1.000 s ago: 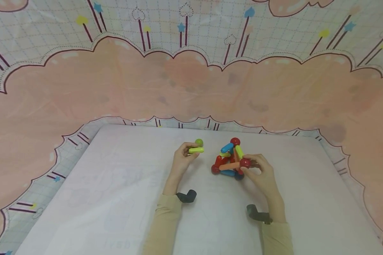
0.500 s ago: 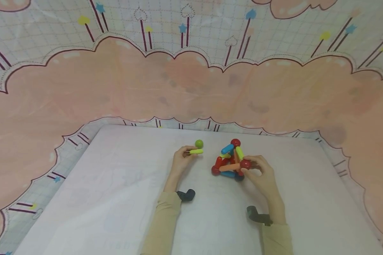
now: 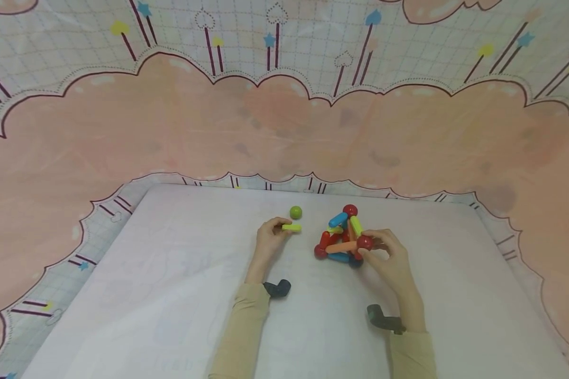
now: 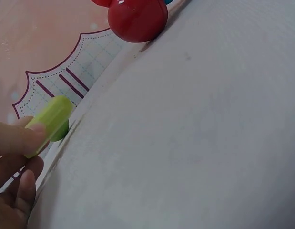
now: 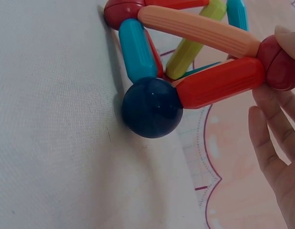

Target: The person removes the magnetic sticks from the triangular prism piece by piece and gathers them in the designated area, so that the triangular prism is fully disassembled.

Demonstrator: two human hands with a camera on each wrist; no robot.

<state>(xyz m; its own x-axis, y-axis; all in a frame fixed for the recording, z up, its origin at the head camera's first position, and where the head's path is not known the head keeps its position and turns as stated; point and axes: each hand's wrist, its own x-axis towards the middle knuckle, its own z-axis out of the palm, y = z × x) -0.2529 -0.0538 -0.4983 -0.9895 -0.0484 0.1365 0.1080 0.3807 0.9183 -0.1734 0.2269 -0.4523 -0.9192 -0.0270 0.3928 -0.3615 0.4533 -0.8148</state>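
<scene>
Between thumb and fingers my left hand (image 3: 268,239) pinches a short yellow-green rod (image 4: 51,125), held above the table. A loose green ball (image 3: 296,212) lies just beyond that hand. To the right stands a frame of coloured rods and balls, with an orange rod (image 5: 199,31), a red rod (image 5: 221,83), a blue rod (image 5: 137,50) and a dark blue ball (image 5: 152,108) at its low corner. My right hand (image 3: 390,258) grips the red ball (image 3: 364,242) at the frame's near right corner. Another red ball (image 4: 137,19) of the frame shows in the left wrist view.
Both hands work over a white-covered table (image 3: 170,295). Behind it rises a peach and white patterned cloth (image 3: 284,126), meeting the table at its far edge. Dark wrist bands with camera mounts (image 3: 384,319) sit on both forearms.
My left hand has drawn slightly down and away from the green ball, bringing the yellow-green rod with it. The right hand and the frame have stayed nearly still.
</scene>
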